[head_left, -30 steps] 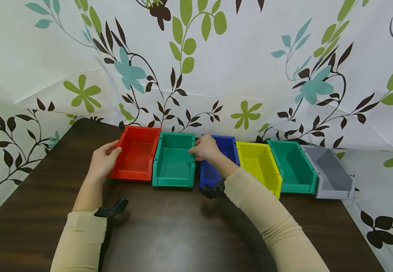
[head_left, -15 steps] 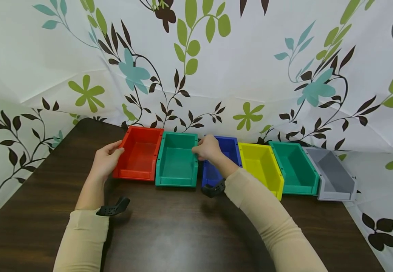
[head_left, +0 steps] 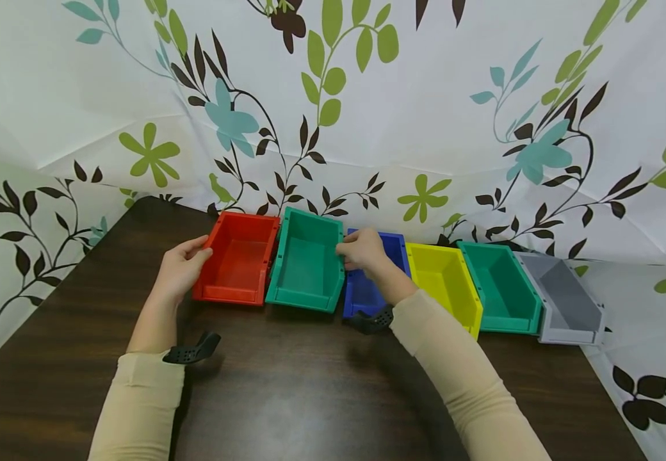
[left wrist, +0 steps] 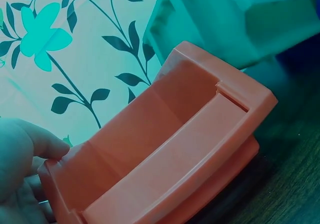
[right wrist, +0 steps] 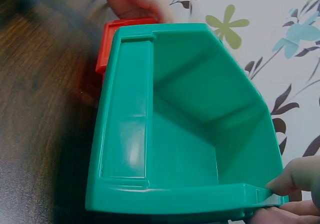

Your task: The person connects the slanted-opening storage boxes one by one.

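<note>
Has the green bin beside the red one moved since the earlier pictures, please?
Yes: in the head view, the green bin has shifted upward and tilted, its far edge now higher against the patterned backdrop.

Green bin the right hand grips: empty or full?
Empty: the green bin shows only bare inner surfaces in the right wrist view.

Bins [head_left: 308, 262] in row, backdrop [head_left: 425, 109] bhd
</note>
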Demonstrator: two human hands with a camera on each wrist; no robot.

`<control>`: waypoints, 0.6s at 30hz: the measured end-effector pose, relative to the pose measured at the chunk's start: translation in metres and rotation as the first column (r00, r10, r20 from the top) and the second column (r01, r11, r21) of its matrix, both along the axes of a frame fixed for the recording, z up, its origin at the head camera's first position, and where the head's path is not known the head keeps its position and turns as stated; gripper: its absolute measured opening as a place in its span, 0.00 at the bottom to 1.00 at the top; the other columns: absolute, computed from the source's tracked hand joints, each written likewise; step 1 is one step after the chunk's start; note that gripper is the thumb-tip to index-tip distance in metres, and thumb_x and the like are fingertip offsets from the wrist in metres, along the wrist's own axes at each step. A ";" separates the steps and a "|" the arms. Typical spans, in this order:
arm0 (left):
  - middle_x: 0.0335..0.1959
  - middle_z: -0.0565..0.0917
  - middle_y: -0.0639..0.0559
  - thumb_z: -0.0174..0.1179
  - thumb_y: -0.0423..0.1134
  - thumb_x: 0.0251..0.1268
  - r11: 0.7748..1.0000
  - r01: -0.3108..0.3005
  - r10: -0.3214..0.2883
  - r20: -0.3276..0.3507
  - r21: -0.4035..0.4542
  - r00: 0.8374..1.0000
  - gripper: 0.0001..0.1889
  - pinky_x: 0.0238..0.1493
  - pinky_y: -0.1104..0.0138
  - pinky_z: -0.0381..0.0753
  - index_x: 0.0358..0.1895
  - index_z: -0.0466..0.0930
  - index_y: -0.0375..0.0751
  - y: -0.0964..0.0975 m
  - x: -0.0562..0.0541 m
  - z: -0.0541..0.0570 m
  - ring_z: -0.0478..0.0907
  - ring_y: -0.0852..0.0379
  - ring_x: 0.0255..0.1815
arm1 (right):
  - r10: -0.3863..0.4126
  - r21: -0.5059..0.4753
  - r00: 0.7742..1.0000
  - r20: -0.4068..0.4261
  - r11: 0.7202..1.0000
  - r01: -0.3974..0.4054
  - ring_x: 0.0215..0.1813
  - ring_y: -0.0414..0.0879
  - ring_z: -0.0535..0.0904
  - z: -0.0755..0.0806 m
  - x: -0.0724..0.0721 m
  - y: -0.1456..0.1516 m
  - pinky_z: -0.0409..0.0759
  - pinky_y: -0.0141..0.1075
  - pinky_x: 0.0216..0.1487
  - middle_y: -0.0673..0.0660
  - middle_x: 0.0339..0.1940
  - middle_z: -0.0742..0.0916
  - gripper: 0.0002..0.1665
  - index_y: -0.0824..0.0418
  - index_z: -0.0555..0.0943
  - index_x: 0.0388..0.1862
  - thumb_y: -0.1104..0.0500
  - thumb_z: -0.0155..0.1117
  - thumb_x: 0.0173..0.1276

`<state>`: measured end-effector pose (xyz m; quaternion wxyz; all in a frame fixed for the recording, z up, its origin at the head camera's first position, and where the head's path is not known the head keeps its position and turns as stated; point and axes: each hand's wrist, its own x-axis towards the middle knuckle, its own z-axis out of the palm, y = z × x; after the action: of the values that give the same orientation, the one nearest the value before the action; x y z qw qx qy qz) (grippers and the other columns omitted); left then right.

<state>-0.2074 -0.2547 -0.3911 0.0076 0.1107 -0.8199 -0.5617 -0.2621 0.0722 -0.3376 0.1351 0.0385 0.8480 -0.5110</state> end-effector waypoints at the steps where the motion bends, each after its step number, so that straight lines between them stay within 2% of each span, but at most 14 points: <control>1: 0.64 0.69 0.33 0.44 0.47 0.74 1.000 0.002 -0.002 -0.003 0.000 1.000 0.28 0.63 0.46 0.69 0.73 0.57 0.40 0.000 0.000 0.000 0.68 0.38 0.62 | 0.000 -0.006 1.000 0.004 1.000 0.000 0.44 0.54 0.84 0.000 0.000 0.001 0.85 0.40 0.41 0.66 0.53 0.81 0.28 0.71 0.73 0.60 0.64 0.62 0.60; 8: 0.63 0.70 0.33 0.44 0.48 0.73 1.000 0.024 -0.024 -0.010 -0.008 1.000 0.29 0.63 0.47 0.70 0.72 0.57 0.40 -0.001 0.000 -0.001 0.69 0.39 0.61 | -0.014 -0.008 1.000 0.021 1.000 0.014 0.48 0.56 0.83 0.003 0.001 0.005 0.85 0.40 0.42 0.67 0.52 0.82 0.28 0.70 0.73 0.61 0.63 0.61 0.60; 18: 0.64 0.70 0.32 0.44 0.47 0.73 1.000 0.030 -0.030 -0.012 -0.007 0.999 0.29 0.63 0.46 0.70 0.72 0.57 0.38 -0.002 0.000 0.001 0.69 0.38 0.62 | -0.029 -0.026 0.999 0.015 0.999 0.029 0.46 0.56 0.84 0.005 -0.002 0.010 0.85 0.40 0.40 0.68 0.48 0.84 0.29 0.71 0.72 0.61 0.64 0.61 0.60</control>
<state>-0.2074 -0.2568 -0.3900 0.0045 0.0949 -0.8233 -0.5596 -0.2645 0.0821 -0.3329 0.1343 0.0527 0.8397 -0.5236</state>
